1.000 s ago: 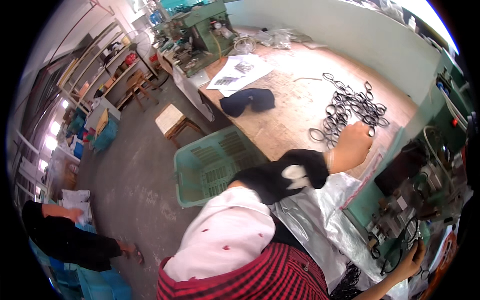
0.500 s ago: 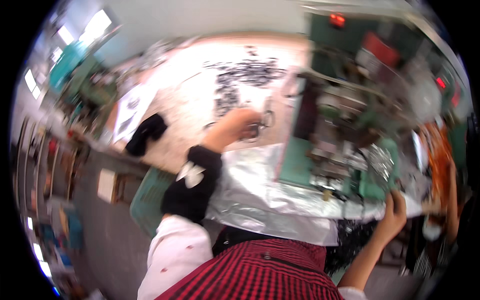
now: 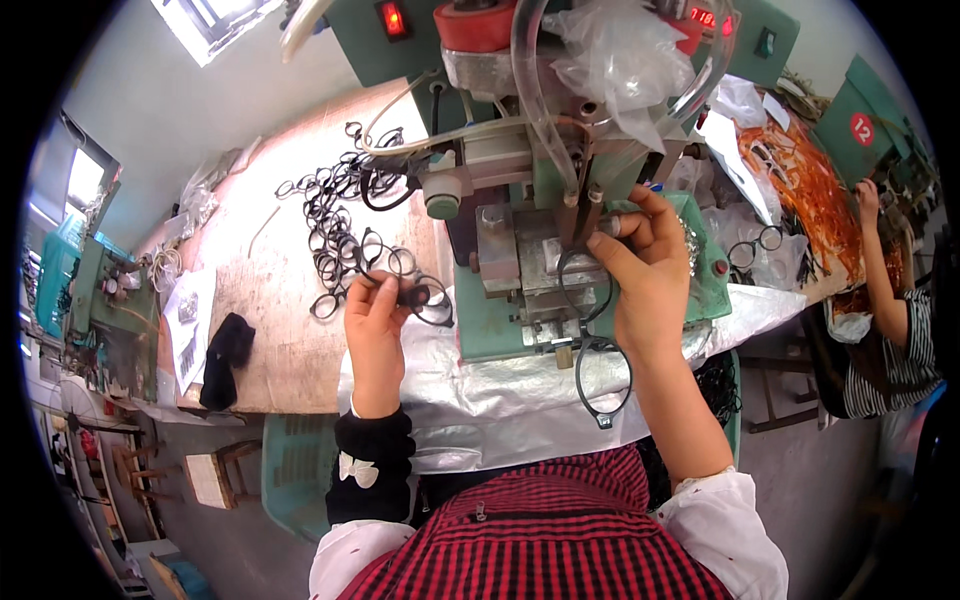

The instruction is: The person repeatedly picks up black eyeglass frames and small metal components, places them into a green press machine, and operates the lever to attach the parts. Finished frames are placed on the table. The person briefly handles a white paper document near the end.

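Just left of a green machine (image 3: pixel 484 338), my left hand (image 3: pixel 376 335) pinches a black eyeglass frame (image 3: pixel 412 297) above the table. My right hand (image 3: pixel 652 290) is at the machine's metal fixture (image 3: pixel 545 262), its fingers closed around the upper end of another black eyeglass frame (image 3: pixel 604 418). That frame hangs down, one ring in front of the fixture and the other over a silver sheet (image 3: pixel 500 395). Where its top end meets the machine's upright metal pins (image 3: pixel 580 215), my fingers partly hide it. A loose heap of black frames (image 3: pixel 330 225) lies beyond my left hand.
A dark cloth (image 3: pixel 228 360) and a paper sheet (image 3: pixel 188 325) lie at the table's left. Clear tubes and a plastic bag (image 3: pixel 625 65) hang over the machine. A green tray (image 3: pixel 712 290) stands at its right. Farther right, a co-worker's arm (image 3: pixel 880 240) reaches near orange frames (image 3: pixel 800 185).
The view has swung toward the machine and sharpened. My right hand has come from the machine's right front to its fixture, with a frame. My left hand has drawn back from the heap, holding a frame.
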Demonstrator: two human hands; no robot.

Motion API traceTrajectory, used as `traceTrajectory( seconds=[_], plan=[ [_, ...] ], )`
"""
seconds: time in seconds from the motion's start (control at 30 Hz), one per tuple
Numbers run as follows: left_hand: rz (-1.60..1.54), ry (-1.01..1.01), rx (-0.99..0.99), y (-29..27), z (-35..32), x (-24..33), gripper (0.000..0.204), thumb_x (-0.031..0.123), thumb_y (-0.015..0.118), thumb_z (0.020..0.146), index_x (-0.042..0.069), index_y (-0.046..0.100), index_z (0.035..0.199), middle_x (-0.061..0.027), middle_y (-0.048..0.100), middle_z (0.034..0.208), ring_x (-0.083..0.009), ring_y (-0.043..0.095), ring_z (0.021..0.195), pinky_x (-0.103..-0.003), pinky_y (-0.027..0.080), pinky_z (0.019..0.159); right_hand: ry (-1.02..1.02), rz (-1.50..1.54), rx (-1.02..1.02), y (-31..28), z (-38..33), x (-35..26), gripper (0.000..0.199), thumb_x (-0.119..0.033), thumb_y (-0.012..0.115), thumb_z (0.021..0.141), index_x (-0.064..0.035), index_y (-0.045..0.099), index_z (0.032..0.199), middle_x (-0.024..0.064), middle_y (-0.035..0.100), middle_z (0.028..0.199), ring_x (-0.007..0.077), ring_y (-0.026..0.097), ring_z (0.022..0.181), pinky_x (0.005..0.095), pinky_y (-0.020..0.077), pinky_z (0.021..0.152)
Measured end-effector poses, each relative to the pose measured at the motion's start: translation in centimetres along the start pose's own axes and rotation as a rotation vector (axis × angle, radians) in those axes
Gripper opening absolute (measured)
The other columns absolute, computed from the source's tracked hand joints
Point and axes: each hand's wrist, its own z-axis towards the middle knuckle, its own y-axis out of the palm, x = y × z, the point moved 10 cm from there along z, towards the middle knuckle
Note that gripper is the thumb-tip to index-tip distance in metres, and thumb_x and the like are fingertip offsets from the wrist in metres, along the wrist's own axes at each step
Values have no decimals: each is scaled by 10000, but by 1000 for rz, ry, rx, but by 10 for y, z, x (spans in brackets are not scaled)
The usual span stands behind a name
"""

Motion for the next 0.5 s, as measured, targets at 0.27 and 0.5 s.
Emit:
traceTrajectory(
  seconds=[0.27,0.5],
  plan=[
    [229,724,-309,162,-28,163,157,-41,561,921,-29,520,1073,-144,648,970,-177,649,887,-314,519,812,90,103,-4,18,-6,-7,501,97,655,785,34,496,1256,40,641,900,98,586,888,237,448,847],
    [442,976,-793,193,-80,123,114,2,680,702,10,614,795,-143,689,868,-287,657,728,-343,534,648,-202,-528,-115,-8,-11,-35,346,32,597,820,-17,636,1161,77,681,1053,144,612,1026,292,444,939]
  ],
)
